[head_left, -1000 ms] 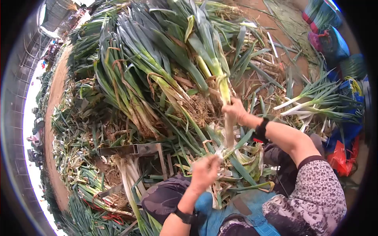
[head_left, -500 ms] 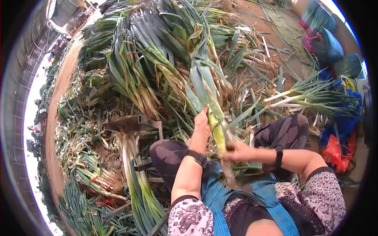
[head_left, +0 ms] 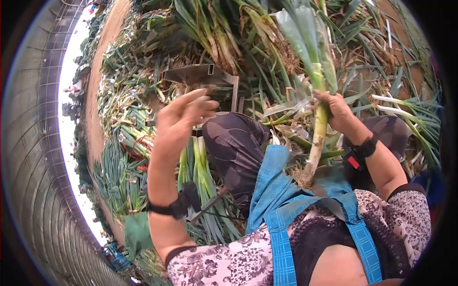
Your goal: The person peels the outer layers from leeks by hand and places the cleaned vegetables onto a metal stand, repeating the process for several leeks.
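In the head view my right hand point(head_left: 336, 108) is wrapped round the stalk of a leek point(head_left: 318, 131). Its roots hang towards my lap and its blue-green leaves point away from me. Loose outer leaf pieces lie just left of the stalk. My left hand point(head_left: 183, 114) is raised apart from the leek, over the left side, blurred, fingers loosely stretched with nothing seen in them. Beneath it, trimmed leeks point(head_left: 198, 162) lie by my knee.
A metal frame point(head_left: 205, 74) stands beyond my left knee. Untrimmed leeks point(head_left: 214, 33) are heaped ahead. Pale-stemmed leeks point(head_left: 405, 112) lie at the right. Leaf scraps point(head_left: 124, 81) cover the ground at left. A blue checked apron point(head_left: 272, 176) covers my lap.
My left hand has let go of the leek and swung left. My right hand has moved up the stalk and holds it, with the outer leaves pulled away. The view has shifted left.
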Motion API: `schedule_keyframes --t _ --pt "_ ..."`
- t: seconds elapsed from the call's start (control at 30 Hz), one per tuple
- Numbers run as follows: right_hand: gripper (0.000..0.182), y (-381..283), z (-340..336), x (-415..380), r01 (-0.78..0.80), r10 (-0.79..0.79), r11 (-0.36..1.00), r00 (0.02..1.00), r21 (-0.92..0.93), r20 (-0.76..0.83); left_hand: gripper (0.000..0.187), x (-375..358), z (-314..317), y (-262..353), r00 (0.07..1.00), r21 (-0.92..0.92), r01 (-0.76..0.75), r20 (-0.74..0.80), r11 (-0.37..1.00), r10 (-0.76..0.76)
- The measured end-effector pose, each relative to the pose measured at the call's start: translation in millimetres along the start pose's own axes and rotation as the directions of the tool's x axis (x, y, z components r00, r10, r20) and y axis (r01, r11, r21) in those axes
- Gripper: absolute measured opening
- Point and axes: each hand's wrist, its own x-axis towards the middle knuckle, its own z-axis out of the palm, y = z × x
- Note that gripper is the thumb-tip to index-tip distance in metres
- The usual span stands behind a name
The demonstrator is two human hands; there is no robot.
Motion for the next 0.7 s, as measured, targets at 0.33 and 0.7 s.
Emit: schedule_keyframes --t 0.33,0.7 --pt "0.024 -0.2 -1.5 1.9 -0.034 0.035 0.999 0.999 0.032 -0.024 0.024 -249.1 45.3 -202.5 0.664 -0.15 0.709 -0.185 0.689 -0.724" --pt "0.026 8.9 -19.3 17.7 -0.03 0.029 0.999 0.997 -0.013 -0.069 0.031 -425.6 189.9 -273.2 0.458 -0.023 0.889 0.087 0.458 -0.885"
